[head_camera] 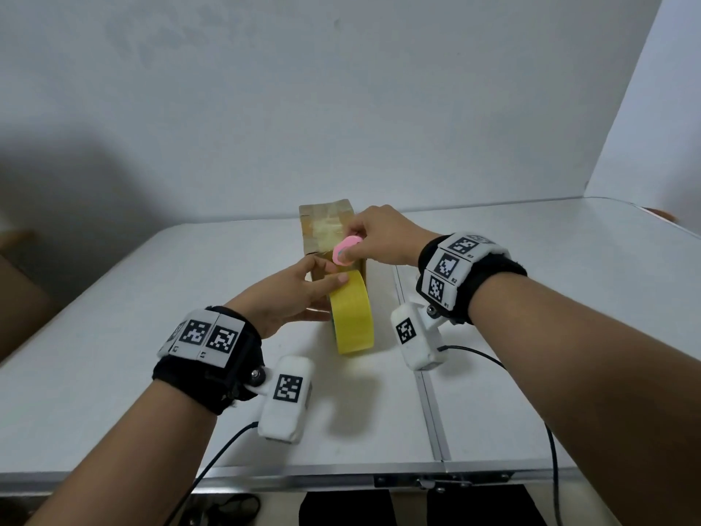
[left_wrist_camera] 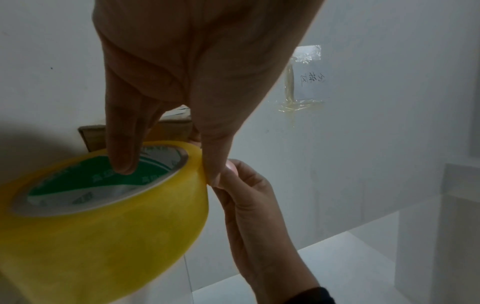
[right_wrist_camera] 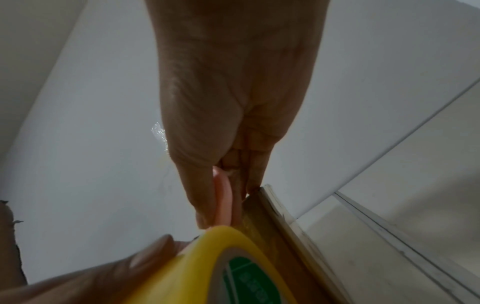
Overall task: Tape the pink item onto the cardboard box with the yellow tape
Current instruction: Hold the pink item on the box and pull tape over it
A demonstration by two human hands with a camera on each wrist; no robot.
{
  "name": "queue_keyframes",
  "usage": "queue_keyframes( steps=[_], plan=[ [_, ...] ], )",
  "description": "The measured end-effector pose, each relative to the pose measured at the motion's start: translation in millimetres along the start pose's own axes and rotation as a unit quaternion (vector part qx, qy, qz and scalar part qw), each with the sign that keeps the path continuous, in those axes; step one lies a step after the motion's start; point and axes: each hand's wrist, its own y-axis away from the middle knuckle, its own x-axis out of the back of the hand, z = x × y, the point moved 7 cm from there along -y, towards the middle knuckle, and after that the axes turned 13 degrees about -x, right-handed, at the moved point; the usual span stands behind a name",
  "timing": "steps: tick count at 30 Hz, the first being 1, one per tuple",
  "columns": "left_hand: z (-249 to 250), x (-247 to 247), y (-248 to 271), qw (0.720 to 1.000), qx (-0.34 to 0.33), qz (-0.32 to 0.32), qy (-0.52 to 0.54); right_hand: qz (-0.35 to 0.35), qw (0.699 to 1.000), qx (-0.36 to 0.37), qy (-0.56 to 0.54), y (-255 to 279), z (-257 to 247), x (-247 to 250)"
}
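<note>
A small cardboard box [head_camera: 325,225] stands upright mid-table, its top covered in old clear tape. My right hand [head_camera: 373,237] pinches a flat pink item [head_camera: 346,250] between thumb and fingers at the box's near top edge; the right wrist view shows the pink item [right_wrist_camera: 223,202] edge-on beside the box [right_wrist_camera: 275,224]. My left hand [head_camera: 299,294] holds a yellow tape roll [head_camera: 352,317] upright in front of the box, thumb on its rim. In the left wrist view a finger reaches into the green core of the roll [left_wrist_camera: 103,216], and the thumb presses its outer edge.
The white folding table [head_camera: 531,336] has a seam running front to back right of the roll. White walls stand behind and to the right. A brown cardboard piece [head_camera: 19,290] sits at the far left. A paper note [left_wrist_camera: 310,82] is taped to the wall.
</note>
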Motion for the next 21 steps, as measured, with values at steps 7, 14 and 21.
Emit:
queue_keyframes(
  steps=[7, 14, 21],
  plan=[
    [-7, -6, 4, 0.996, 0.019, -0.025, 0.080, 0.004, 1.000, 0.006, 0.000, -3, 2, -8],
    [-12, -11, -3, 0.989, 0.011, 0.011, 0.148, 0.032, 0.999, 0.003, 0.005, -4, 3, -12],
    [-8, -7, -4, 0.992, -0.004, 0.011, 0.122, 0.035, 0.999, 0.009, 0.023, -4, -1, -13]
  ],
)
